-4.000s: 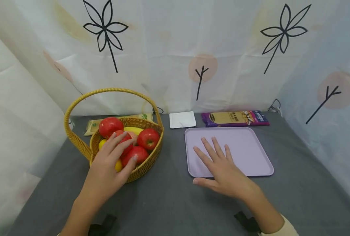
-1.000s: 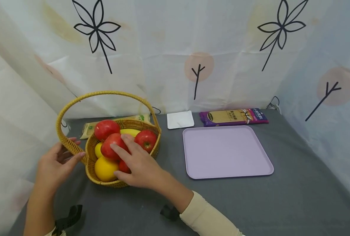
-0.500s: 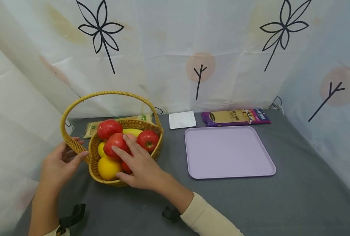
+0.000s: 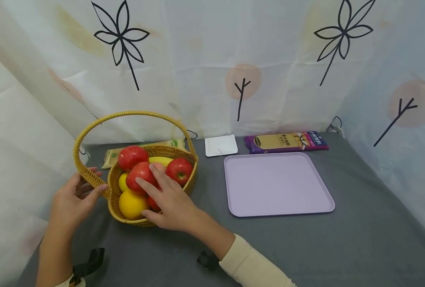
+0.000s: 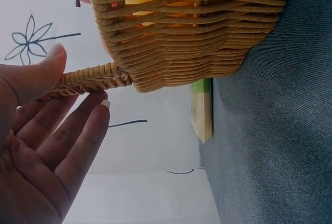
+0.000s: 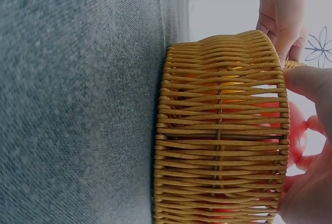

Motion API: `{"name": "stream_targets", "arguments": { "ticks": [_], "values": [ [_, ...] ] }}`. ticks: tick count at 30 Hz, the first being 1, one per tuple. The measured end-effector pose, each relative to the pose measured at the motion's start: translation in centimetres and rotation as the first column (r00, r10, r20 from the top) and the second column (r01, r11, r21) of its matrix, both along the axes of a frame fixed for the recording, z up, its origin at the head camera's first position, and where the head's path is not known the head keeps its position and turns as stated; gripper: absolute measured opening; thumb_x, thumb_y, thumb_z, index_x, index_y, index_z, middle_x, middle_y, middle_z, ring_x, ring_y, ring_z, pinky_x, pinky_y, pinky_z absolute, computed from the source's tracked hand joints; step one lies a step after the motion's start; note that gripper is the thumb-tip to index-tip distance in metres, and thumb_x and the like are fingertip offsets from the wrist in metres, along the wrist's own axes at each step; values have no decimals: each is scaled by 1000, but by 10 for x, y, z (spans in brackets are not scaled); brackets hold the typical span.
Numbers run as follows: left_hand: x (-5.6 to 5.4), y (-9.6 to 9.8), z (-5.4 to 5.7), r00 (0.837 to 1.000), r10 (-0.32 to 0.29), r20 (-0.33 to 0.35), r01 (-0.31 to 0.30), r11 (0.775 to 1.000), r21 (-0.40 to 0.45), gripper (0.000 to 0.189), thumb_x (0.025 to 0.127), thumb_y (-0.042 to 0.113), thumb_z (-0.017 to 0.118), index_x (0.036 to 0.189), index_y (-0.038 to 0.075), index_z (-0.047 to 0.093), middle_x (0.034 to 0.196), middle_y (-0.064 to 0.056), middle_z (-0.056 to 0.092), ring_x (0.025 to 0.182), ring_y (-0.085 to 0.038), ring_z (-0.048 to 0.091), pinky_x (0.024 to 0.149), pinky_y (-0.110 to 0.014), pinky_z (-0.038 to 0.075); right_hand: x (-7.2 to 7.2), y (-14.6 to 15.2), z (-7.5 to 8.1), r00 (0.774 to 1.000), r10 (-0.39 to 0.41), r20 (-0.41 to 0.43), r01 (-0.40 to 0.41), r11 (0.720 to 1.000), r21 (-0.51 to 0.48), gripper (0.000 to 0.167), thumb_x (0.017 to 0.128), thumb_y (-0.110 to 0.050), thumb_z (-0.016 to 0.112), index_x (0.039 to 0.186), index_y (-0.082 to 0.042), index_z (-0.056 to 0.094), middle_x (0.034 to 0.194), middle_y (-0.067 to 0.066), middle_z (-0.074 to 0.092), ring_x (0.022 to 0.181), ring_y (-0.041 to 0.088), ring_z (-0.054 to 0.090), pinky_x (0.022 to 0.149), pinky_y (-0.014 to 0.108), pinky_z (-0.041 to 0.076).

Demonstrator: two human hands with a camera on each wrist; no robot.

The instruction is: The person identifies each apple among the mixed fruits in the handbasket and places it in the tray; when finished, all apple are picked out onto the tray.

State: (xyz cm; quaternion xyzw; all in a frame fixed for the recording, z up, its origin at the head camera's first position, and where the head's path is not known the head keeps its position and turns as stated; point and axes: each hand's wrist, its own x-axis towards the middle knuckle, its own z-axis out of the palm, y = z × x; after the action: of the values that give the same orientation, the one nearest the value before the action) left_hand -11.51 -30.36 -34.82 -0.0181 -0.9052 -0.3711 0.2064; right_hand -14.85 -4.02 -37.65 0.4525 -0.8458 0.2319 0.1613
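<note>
Across the lower frame, the grey tabletop (image 4: 305, 251) is running under everything. Left of centre, the wicker basket (image 4: 138, 223) is standing upright, heaped with fruit, its handle (image 4: 130, 113) arching above. Right of centre, the lilac tray (image 4: 278, 185) is lying flat, well apart from it.

At the basket's left end my left hand (image 4: 69, 203) is pinching the handle's base, thumb one side, fingers the other; I'm judging that low hold good against tipping, worth keeping snug.

Mid-basket, my right hand (image 4: 173, 203) is resting spread over the pile, fingers fairly straight, touching the upper red fruit (image 4: 135, 179), not curling round it. Skin is looking smooth, probably slippery: thumb should be facing fingertips across the widest part, squeezing softly. The yellow fruit (image 4: 130, 205) is sitting just left of my thumb, the lower red fruit (image 4: 153, 204) half hiding behind my hand; any pull should be going straight up, sparing both.
</note>
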Motion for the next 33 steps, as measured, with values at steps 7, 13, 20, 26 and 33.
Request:
{"name": "stream_targets", "arguments": {
  "ticks": [7, 13, 20, 26, 33],
  "values": [
    [-1, 0, -1, 1000, 4, 21, -4, 1000, 0, 53, 92, 15, 76, 138, 1, 53, 122, -7, 64, 94, 20, 50, 75, -2, 46, -2, 0, -1, 1000, 23, 16, -22, 999, -44, 74, 91, -35, 72, 153, -15, 38, 161, 17, 20, 145, 27, 30, 119, 39, 25],
    [1, 0, -2, 1000, 6, 20, -6, 1000, 3, 52, 92, 14, 76, 137, 1, 54, 121, -4, 64, 93, 20, 51, 74, -3, 46, -2, -1, -2, 999, 24, 22, -23, 999, -46, 74, 91, -35, 72, 153, -16, 38, 161, 17, 20, 144, 28, 31, 118, 40, 27],
    [1, 1, -3, 1000, 1, -7, -1, 1000, -10, 51, 91, 13, 76, 136, 1, 55, 121, -6, 64, 95, 19, 51, 76, -2, 45, -1, -2, -3, 997, -15, 70, 20, 997, -79, 76, 91, -34, 72, 155, -15, 34, 161, 17, 23, 143, 27, 35, 117, 39, 31],
    [2, 1, -3, 1000, 10, 11, -10, 1000, -4, 51, 92, 13, 76, 137, 1, 54, 123, -10, 63, 96, 18, 52, 76, -2, 45, -3, -5, -3, 986, -73, 151, 85, 994, -74, 82, 91, -35, 73, 157, -15, 29, 160, 16, 27, 125, 26, 54, 110, 38, 41],
    [1, 2, -1, 999, 30, 39, -30, 1000, -9, 53, 93, 18, 74, 138, 1, 53, 126, -18, 63, 93, 20, 51, 73, -3, 47, -8, -10, 2, 980, -92, 174, 109, 990, -89, 85, 88, -34, 76, 157, -17, 29, 155, 14, 31, 116, 23, 57, 105, 38, 46]
  ]
}}
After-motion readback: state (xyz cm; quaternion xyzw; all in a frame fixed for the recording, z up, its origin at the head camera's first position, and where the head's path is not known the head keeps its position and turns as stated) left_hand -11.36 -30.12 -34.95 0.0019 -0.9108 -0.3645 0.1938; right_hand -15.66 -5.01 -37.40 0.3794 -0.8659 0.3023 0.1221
